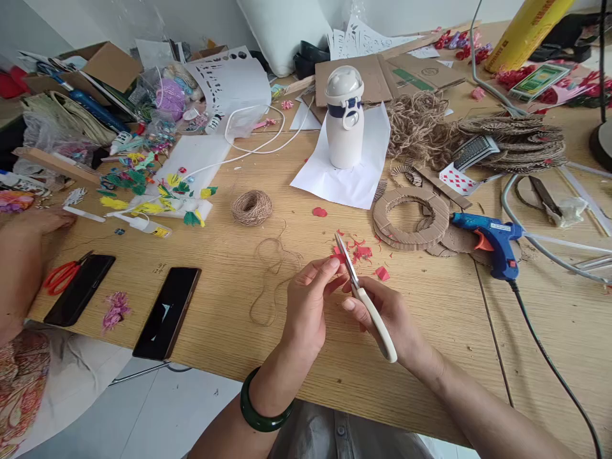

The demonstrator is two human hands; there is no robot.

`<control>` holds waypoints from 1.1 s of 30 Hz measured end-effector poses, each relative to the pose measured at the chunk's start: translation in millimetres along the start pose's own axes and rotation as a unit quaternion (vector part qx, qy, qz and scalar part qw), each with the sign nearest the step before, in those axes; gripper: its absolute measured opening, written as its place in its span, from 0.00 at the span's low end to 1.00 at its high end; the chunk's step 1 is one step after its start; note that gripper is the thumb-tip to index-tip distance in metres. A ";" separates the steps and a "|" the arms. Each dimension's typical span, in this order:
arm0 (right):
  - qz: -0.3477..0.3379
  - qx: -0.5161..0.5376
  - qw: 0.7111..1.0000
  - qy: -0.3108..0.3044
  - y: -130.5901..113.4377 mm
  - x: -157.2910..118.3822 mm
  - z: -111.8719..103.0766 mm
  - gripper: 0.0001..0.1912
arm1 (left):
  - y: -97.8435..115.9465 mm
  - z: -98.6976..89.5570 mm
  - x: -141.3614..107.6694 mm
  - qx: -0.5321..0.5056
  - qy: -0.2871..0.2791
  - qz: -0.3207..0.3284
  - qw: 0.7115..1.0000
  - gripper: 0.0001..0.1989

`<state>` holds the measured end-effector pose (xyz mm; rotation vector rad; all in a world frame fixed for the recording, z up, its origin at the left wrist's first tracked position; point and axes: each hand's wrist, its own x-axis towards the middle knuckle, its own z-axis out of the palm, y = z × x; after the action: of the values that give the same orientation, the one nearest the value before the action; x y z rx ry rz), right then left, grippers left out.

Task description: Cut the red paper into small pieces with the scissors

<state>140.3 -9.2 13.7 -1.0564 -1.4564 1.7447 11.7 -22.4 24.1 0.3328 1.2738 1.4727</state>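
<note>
Trimming, seemingly, near desk front edge | my left grip pinches red scrap | right grip holds scissors | advise turning scrap

A playing card shows red diamond signs; the yellow cylinder's red lettering is illegible.

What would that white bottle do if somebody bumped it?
The white bottle is taller than it is wide, so a high bump might tip it. Its round body would probably roll once down. The loose paper underneath could slide along too.
</note>
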 end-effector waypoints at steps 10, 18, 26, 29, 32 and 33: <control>0.005 -0.013 1.000 -0.014 3.0 0.3 -0.6 0.20 | 3.3 -4.9 3.6 0.011 -0.008 -0.010 1.000 0.08; 0.020 -0.049 0.998 -0.017 5.7 -0.7 -1.6 0.20 | 8.6 -9.5 7.5 0.035 -0.006 -0.002 0.999 0.09; 0.030 -0.063 0.997 -0.021 7.5 0.2 -1.6 0.22 | 8.8 -11.3 8.6 0.041 -0.005 -0.003 0.999 0.09; 0.034 -0.073 0.997 -0.020 6.0 0.3 -1.9 0.22 | 9.1 -11.8 9.2 0.043 -0.005 -0.006 0.999 0.09; 0.039 -0.080 0.996 -0.019 4.7 0.3 -2.1 0.22 | 10.2 -11.9 9.8 0.041 -0.005 -0.008 0.999 0.09; 0.041 -0.083 0.996 -0.019 4.5 0.3 -2.2 0.22 | 10.7 -11.9 10.1 0.041 -0.005 -0.008 0.999 0.09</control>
<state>142.2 -8.8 9.1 -1.1895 -1.6256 1.7314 -6.8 -18.1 24.2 0.3821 1.3284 1.4056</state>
